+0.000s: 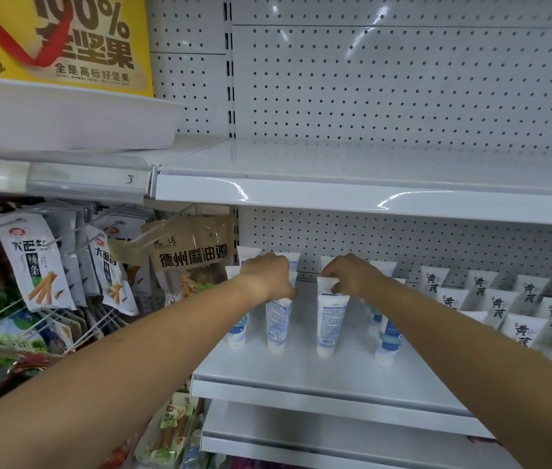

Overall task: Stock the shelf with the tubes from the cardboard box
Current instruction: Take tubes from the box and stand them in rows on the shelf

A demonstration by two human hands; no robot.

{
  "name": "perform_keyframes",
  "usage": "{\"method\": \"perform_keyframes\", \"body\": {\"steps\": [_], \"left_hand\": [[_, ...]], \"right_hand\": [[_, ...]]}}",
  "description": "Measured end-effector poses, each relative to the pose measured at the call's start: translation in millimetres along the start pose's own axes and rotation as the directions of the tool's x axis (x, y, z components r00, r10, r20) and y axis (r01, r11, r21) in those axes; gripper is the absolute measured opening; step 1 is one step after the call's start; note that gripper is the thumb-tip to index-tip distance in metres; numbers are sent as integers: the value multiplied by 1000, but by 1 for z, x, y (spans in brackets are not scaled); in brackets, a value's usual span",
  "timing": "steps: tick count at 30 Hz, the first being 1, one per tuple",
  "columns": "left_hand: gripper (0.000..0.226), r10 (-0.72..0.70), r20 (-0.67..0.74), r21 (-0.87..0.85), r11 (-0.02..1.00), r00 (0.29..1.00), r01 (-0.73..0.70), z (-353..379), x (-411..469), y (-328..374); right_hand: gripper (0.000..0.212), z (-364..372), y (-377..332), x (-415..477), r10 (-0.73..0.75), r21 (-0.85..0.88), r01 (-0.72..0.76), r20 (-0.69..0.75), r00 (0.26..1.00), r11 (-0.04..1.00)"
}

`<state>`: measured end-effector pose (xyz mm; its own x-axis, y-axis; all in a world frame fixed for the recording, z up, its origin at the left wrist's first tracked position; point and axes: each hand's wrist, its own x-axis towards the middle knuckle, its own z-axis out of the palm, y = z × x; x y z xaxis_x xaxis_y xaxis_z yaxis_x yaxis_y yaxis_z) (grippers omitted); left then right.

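We see both bare arms reaching onto the smooth white metal shelf [301, 374], where soft white plastic tubes [388, 336] with blue print stand cap-down in loose rows, their flat crimped ends upward. The left hand [269, 275] is curled over the top of the front-left tube [278, 319], fingers wrapped round its crimped end. The right hand [352, 274] pinches the flat top of the rear tube [326, 286] between thumb and fingertips; that tube stands just behind a front tube [330, 323]. To the right lie rows of matte white sachets [521, 330] with dark characters. Behind it all runs a perforated pegboard panel [403, 96], and a glossy upper shelf [335, 170] sits above. On the left, shiny snack packets [34, 262] and a brown pouch [193, 255] hang from wire hooks.
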<state>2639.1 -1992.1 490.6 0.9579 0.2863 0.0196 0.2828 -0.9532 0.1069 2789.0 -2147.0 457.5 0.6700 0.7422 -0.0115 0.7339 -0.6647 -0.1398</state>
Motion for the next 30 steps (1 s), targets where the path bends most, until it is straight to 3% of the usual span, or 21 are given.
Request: {"method": "perform_keyframes", "body": {"steps": [9,16,21,30], "left_hand": [[20,44,97,16,999,994,-46,-1,-4,-6],[68,148,28,-41,988,989,-147,10,1,-21],[45,224,46,-11,974,973,-224,11,4,-27],[40,325,36,-34,945,945,-324,12,4,-34]], "right_hand": [[44,0,0,-1,-15,-10,15,-6,1000,1000],[41,0,0,-3,-34,6,35,-22,999,999],[42,-2,-1,-4,-41,7,41,-7,999,999],[41,-3,-1,-6,-50,42,51,-12,999,998]]}}
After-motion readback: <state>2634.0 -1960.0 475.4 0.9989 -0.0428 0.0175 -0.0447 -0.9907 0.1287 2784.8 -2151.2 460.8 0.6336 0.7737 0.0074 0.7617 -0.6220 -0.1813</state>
